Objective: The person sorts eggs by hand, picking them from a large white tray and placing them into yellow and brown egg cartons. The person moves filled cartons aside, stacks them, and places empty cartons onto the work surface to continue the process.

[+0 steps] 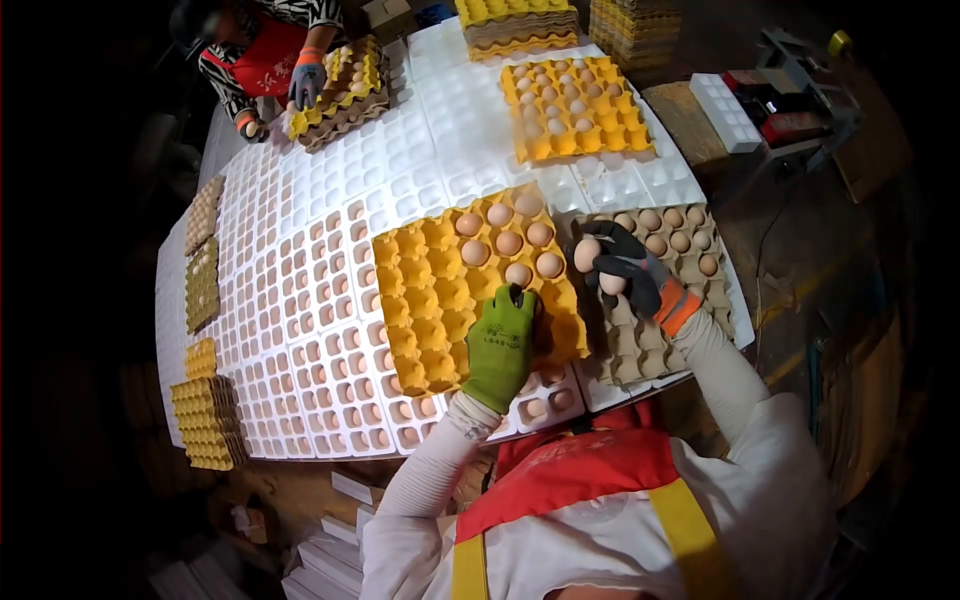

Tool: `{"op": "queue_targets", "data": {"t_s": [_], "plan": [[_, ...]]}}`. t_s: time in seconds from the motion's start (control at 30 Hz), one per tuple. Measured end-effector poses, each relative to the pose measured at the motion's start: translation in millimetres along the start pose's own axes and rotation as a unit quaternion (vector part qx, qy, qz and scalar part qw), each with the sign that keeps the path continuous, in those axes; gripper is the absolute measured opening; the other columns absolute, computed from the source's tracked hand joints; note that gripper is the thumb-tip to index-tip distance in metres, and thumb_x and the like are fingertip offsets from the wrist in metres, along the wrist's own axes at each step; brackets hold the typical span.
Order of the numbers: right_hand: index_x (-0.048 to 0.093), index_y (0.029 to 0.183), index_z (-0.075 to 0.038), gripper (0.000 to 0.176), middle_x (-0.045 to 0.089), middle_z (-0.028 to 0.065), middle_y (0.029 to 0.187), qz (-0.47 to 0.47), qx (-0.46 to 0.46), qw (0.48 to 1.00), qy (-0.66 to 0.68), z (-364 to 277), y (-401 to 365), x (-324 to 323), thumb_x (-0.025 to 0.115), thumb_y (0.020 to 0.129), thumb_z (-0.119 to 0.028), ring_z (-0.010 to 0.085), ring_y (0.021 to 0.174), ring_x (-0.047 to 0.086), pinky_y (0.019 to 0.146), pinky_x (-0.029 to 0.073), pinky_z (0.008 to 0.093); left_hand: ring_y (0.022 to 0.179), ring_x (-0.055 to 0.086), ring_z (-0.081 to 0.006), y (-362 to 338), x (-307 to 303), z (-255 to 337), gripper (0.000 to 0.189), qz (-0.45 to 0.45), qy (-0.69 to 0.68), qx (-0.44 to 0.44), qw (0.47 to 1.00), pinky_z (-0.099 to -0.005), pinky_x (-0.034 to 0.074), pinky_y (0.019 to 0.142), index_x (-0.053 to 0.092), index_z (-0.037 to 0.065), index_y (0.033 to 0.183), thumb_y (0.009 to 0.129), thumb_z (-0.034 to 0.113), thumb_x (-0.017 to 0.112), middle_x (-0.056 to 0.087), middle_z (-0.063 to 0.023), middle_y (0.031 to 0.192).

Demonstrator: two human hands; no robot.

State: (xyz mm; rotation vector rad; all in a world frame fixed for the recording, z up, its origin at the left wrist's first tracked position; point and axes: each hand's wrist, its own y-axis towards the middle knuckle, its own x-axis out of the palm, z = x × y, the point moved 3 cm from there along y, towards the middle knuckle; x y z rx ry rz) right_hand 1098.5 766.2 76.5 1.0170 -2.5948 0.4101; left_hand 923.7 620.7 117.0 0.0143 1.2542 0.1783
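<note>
My left hand (pixel 502 340), in a green glove, rests on the yellow egg tray (pixel 420 300) with its fingertips at an egg (pixel 518 274) in the tray's right part. Several more eggs sit in that tray's far right corner. My right hand (pixel 630 270), in a black and orange glove, is closed around two eggs (pixel 588 254) over the grey egg tray (pixel 690 290), which holds several eggs in its far rows.
White plastic egg trays (pixel 320 290) with eggs cover the table. Another yellow tray (pixel 575 110) with eggs lies farther back, with stacks behind it. Another person's gloved hand (pixel 307 80) rests on a tray stack at the far left. Cartons stand along the left edge.
</note>
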Motion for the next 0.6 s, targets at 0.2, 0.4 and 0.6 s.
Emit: {"op": "queue_targets", "data": {"t_s": [0.2,0.4,0.6], "plan": [[0.066,0.122,-0.023,0.043,0.06,0.0132,0.121,-0.021,-0.147,0.722,-0.676,-19.3,33.5,34.4,0.078,0.081,-0.028,0.0317,0.108,0.064,0.083,0.056,0.0437,0.091,0.064,-0.0309,-5.4,-1.0,-0.1,0.025,0.026,0.016,0.007,1.0,-0.0421,0.053,0.067,0.059,0.014,0.107,0.086,0.022,0.07,0.059,-0.0109,0.11],[0.067,0.115,-0.022,0.043,0.056,0.0118,0.127,-0.05,-0.049,0.589,-0.805,-16.7,48.4,67.0,0.081,0.075,-0.033,0.0319,0.105,0.066,0.077,0.056,0.0432,0.089,0.064,-0.0324,9.0,18.0,5.4,0.027,-0.02,0.115,-0.026,0.993,-0.0443,0.054,0.065,0.058,0.013,0.105,0.085,0.026,0.072,0.056,-0.0123,0.103],[0.07,0.113,-0.01,0.05,0.067,0.0069,0.11,-0.006,-0.182,0.93,-0.318,23.5,62.1,2.5,0.09,0.075,-0.035,0.0213,0.097,0.064,0.083,0.054,0.0366,0.091,0.065,-0.0328,-1.2,17.2,-6.5,0.031,-0.067,0.032,-0.013,0.997,-0.046,0.055,0.068,0.058,0.013,0.105,0.083,0.027,0.075,0.058,-0.0125,0.107]]}}
